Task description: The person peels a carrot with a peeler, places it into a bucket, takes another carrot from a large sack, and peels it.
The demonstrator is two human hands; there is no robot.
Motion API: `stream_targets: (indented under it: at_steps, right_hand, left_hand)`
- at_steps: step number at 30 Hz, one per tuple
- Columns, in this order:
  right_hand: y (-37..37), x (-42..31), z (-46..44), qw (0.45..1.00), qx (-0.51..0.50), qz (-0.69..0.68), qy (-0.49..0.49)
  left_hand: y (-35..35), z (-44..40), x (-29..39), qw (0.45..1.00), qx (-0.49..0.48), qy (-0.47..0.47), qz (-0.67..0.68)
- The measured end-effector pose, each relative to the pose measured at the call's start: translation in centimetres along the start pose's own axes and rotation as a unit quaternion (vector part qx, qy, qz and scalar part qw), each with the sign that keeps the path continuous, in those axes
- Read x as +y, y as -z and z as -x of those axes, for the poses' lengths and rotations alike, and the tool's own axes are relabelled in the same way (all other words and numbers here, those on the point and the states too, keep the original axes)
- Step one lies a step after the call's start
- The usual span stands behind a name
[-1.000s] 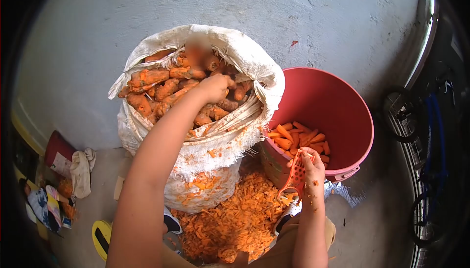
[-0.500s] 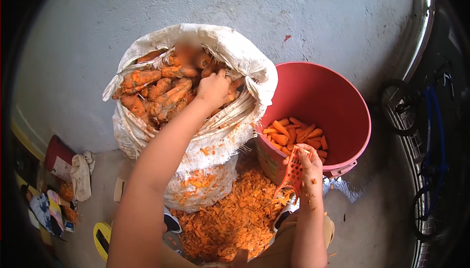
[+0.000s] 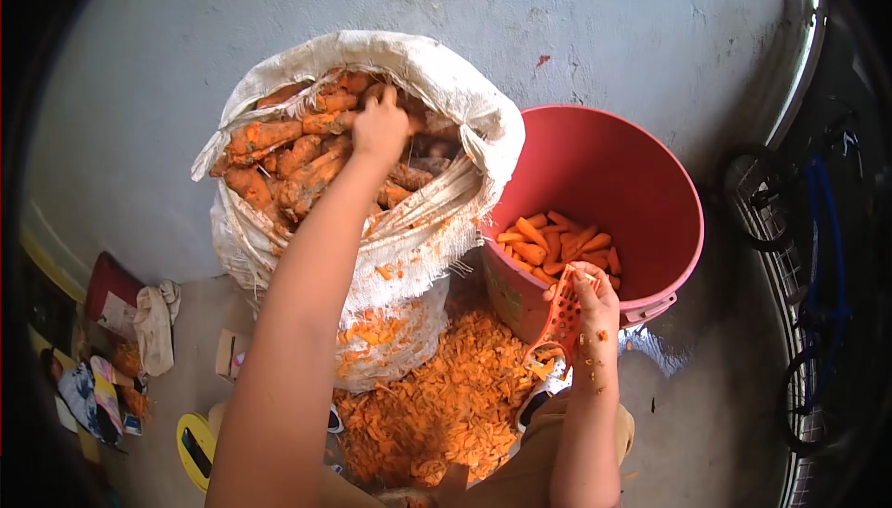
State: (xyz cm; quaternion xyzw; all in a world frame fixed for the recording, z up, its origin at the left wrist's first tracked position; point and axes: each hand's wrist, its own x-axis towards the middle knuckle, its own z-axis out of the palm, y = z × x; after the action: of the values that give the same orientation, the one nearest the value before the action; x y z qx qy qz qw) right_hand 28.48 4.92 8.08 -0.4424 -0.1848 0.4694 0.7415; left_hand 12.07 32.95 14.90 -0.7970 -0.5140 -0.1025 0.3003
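Where the left hand (image 3: 381,132) dips into the mouth of the white sack (image 3: 409,48), we see it set toward the far edge, right of centre, with its back turned up and its fingers pointing away, down among rough, soil-smeared carrots (image 3: 265,138). Its fingertips are hidden between them, so we cannot tell whether they grip one or merely touch. Carrots lie to both sides of that hand. Just to its left, one carrot (image 3: 327,124) has its long axis running roughly left to right, across the line of the fingers; near the sack's left edge others lie much the same way, while some toward the front edge slant.

We find the left hand plainly the nearer to these carrots, for the right hand (image 3: 595,302) is well apart from the sack, by the near edge of the red bucket (image 3: 613,164). It is closed around a red perforated tool (image 3: 560,313), which slants down and leftward to a looped end. Smooth orange carrots (image 3: 553,243) lie low in the bucket, beyond the right hand, and orange shavings (image 3: 437,406) are heaped before the sack's front edge.
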Motion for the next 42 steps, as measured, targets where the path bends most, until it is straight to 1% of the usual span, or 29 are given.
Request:
stream_targets:
  at_steps: [4,7,10,13,16,18,20,22,24,27,29,32,34,37,38,39,41,42]
  right_hand:
    - [0.9,-0.4,0.0,1.0,0.011,-0.011,0.01]
    - [1.2,-0.6,0.0,1.0,0.011,-0.019,0.008]
    - [1.0,-1.1,0.2,0.999,0.013,-0.044,-0.001]
    - [1.1,-1.2,0.2,0.998,0.01,-0.056,-0.004]
    - [1.2,-1.0,0.1,0.998,-0.007,-0.06,-0.007]
    - [0.9,-0.9,0.0,0.998,-0.005,-0.064,-0.009]
    - [0.3,-0.5,0.1,0.998,0.002,-0.06,-0.007]
    - [-0.2,-0.3,0.1,0.999,0.011,-0.05,0.003]
    - [-0.1,-0.2,-0.1,0.999,0.0,-0.044,-0.005]
    - [0.2,0.2,-0.5,0.999,-0.002,-0.04,0.002]
    - [0.1,0.5,-0.8,0.999,0.001,-0.034,0.013]
    - [0.3,0.6,-0.9,1.0,-0.013,-0.011,-0.002]
    - [0.1,0.3,-0.7,1.0,-0.005,-0.028,-0.011]
    - [0.0,-0.1,-0.5,0.999,0.011,-0.037,-0.015]
    - [0.1,-0.2,-0.5,0.999,0.017,-0.036,-0.017]
    - [0.1,-0.2,-0.5,0.999,0.02,-0.037,-0.015]
    - [0.2,-0.2,-0.5,0.999,0.022,-0.041,-0.014]
    - [0.2,-0.2,-0.5,0.999,0.015,-0.037,-0.01]
  left_hand:
    - [1.4,-2.6,0.7,0.996,-0.04,0.068,-0.029]
    - [1.0,-3.6,1.3,0.992,-0.061,0.112,0.01]
    - [0.8,-2.5,1.9,0.995,-0.047,0.083,0.037]
    - [1.2,-0.8,1.8,0.979,-0.168,0.095,0.07]
    - [2.8,1.0,1.6,0.949,-0.295,-0.054,0.094]
    - [3.6,1.9,2.3,0.966,-0.193,-0.133,0.114]
    - [2.6,1.6,2.5,0.961,-0.086,-0.219,0.145]
    - [1.1,0.1,2.4,0.94,-0.193,-0.234,0.156]
    - [0.4,-1.2,2.6,0.907,-0.293,-0.249,0.169]
    - [0.1,-2.0,3.3,0.905,-0.322,-0.257,0.109]
    - [-1.1,-2.3,3.8,0.904,-0.319,-0.273,0.083]
    - [-1.7,-2.7,4.5,0.895,-0.327,-0.303,0.035]
    - [-2.3,-2.7,4.7,0.89,-0.326,-0.319,-0.004]
    - [-1.8,-1.5,3.5,0.924,-0.225,-0.303,0.058]
    - [-1.0,-1.4,2.7,0.92,-0.253,-0.286,0.089]
    - [1.0,-1.1,2.1,0.928,-0.264,-0.24,0.108]
    - [-1.0,-1.1,-1.0,0.942,-0.144,-0.168,0.252]
    - [-0.7,-0.5,-2.1,0.938,-0.109,-0.142,0.297]
